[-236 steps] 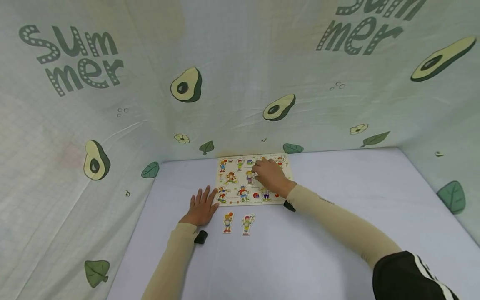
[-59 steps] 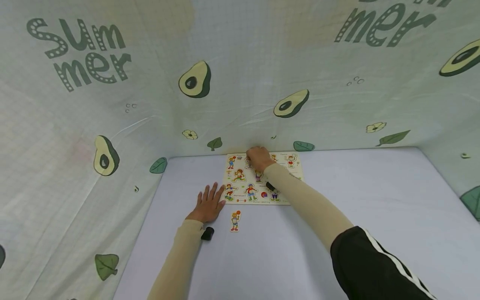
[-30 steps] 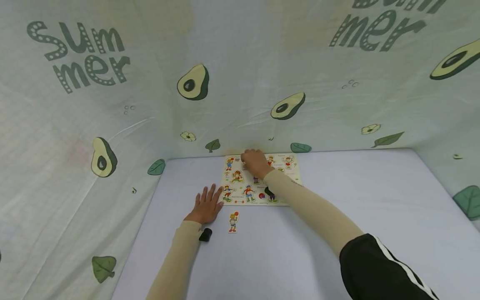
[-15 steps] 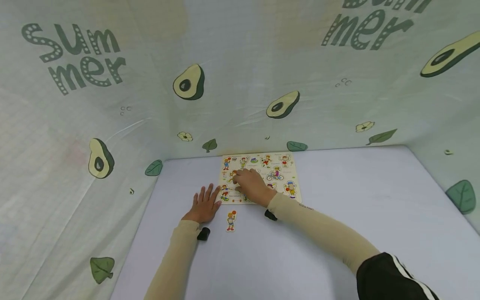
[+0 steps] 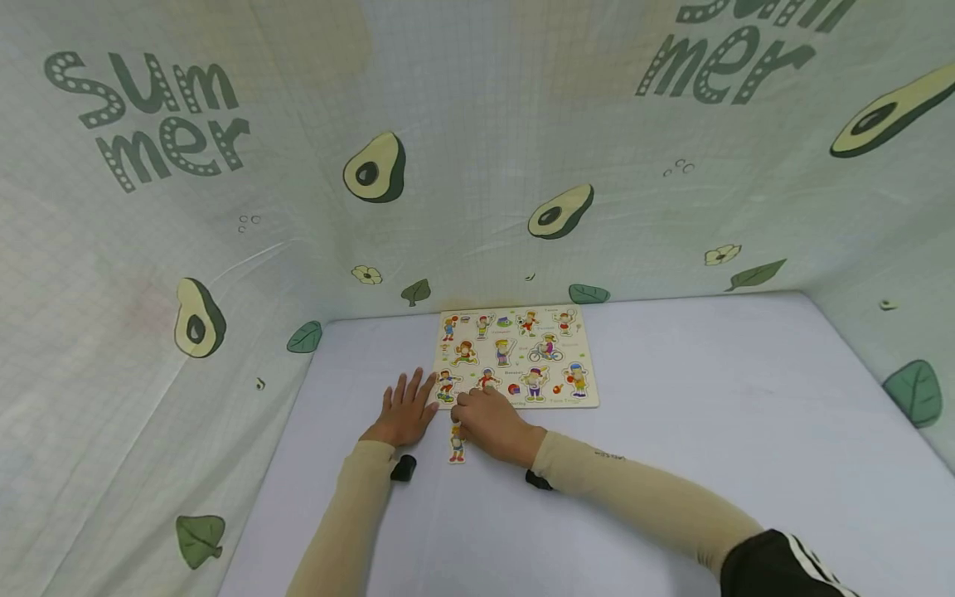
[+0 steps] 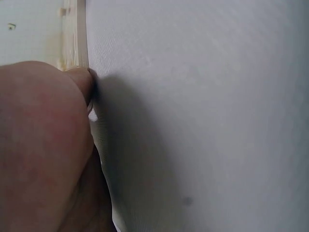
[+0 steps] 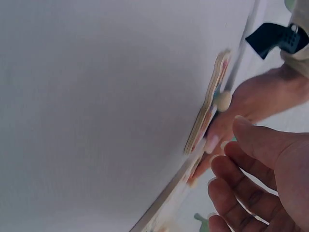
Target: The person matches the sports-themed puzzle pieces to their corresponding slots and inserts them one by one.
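Observation:
In the head view, a flat wooden peg puzzle board (image 5: 582, 344) with several printed sports figures lies against the back of the table. One loose puzzle piece (image 5: 458, 449), a figure raising an orange ball, is on the table just in front of it. My right hand (image 5: 494, 424) hovers over this piece's upper part, hiding some of it. The right wrist view shows its fingers loosely curved and apart from the piece's round wooden knob (image 7: 223, 100). My left hand (image 5: 403, 412) rests spread on the table, its fingertips and thumb at the board's left edge.
A white cloth covers the table (image 5: 671, 390). Behind and at both sides hangs a pale curtain (image 5: 455, 108) printed with avocados and leaves. Black wrist cameras sit under both sleeves.
A second loose piece left the table front, and a similar figure now shows in the board's top row. My right hand has come from there toward me, over the remaining piece. My left hand stays put.

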Demonstrator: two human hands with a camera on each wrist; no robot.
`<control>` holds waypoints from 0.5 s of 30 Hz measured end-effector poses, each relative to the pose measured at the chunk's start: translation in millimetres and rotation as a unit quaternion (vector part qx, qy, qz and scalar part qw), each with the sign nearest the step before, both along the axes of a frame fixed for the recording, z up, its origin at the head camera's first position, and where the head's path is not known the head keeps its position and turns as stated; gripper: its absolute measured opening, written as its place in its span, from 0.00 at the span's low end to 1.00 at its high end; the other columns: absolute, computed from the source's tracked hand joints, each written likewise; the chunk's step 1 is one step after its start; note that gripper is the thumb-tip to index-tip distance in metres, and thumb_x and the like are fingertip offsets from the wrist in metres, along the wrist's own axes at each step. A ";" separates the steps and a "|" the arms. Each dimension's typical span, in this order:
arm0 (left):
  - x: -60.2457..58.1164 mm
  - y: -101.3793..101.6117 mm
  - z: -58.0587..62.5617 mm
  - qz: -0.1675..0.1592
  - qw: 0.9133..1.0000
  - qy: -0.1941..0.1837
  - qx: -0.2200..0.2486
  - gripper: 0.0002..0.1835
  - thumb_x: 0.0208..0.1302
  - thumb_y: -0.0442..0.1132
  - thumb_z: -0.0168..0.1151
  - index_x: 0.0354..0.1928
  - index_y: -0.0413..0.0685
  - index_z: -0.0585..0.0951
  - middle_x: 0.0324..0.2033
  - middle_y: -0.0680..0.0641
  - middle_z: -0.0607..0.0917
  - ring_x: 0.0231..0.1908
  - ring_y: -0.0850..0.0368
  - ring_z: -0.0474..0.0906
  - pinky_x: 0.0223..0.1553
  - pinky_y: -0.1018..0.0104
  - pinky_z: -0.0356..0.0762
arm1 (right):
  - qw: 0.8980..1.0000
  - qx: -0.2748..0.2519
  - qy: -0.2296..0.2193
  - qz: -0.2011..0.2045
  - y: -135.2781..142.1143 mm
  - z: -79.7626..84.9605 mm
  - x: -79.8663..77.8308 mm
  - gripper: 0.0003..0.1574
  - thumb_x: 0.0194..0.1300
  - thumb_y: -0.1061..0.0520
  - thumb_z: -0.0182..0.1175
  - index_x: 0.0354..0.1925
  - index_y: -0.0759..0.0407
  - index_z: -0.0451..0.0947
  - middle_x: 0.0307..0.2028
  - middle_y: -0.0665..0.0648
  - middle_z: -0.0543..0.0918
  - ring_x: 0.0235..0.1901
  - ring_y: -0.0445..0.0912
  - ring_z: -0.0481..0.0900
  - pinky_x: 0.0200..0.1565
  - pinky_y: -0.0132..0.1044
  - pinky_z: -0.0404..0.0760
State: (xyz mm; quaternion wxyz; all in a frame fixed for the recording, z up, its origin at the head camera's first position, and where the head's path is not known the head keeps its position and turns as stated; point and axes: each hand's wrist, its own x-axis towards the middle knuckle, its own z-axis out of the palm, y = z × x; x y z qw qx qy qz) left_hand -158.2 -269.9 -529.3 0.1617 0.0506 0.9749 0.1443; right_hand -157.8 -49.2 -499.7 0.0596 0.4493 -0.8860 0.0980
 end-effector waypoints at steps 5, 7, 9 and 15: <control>-1.7 -3.2 -4.9 0.002 1.000 0.006 -0.004 0.35 0.86 0.51 0.40 0.86 0.47 0.49 0.85 0.36 0.41 0.82 0.30 0.31 0.78 0.29 0.32 | 1.000 0.015 0.010 0.006 -4.1 -5.1 12.3 0.09 0.64 0.48 0.76 0.41 0.46 0.89 0.39 0.45 0.85 0.40 0.42 0.82 0.44 0.37 0.80; -2.2 -3.7 -6.2 0.003 1.000 0.007 -0.001 0.35 0.86 0.51 0.41 0.86 0.47 0.49 0.85 0.36 0.41 0.82 0.29 0.32 0.78 0.29 0.32 | 1.000 0.021 0.016 0.007 -5.5 -7.1 16.4 0.08 0.64 0.48 0.77 0.40 0.46 0.89 0.38 0.45 0.85 0.40 0.41 0.82 0.43 0.36 0.79; -2.5 -3.9 -6.9 0.002 1.000 0.008 0.002 0.35 0.86 0.51 0.41 0.86 0.47 0.50 0.85 0.36 0.42 0.82 0.29 0.32 0.78 0.29 0.33 | 0.999 0.027 0.019 0.006 -6.7 -8.4 19.8 0.09 0.62 0.48 0.77 0.40 0.45 0.89 0.38 0.45 0.85 0.40 0.41 0.82 0.43 0.35 0.79; -2.7 -3.7 -9.1 -0.001 1.000 0.011 0.001 0.35 0.86 0.51 0.42 0.86 0.47 0.51 0.85 0.36 0.43 0.82 0.29 0.33 0.78 0.29 0.33 | 0.999 0.040 0.024 -0.005 -9.8 -8.9 25.2 0.09 0.63 0.47 0.77 0.40 0.45 0.89 0.39 0.45 0.86 0.42 0.41 0.83 0.44 0.35 0.79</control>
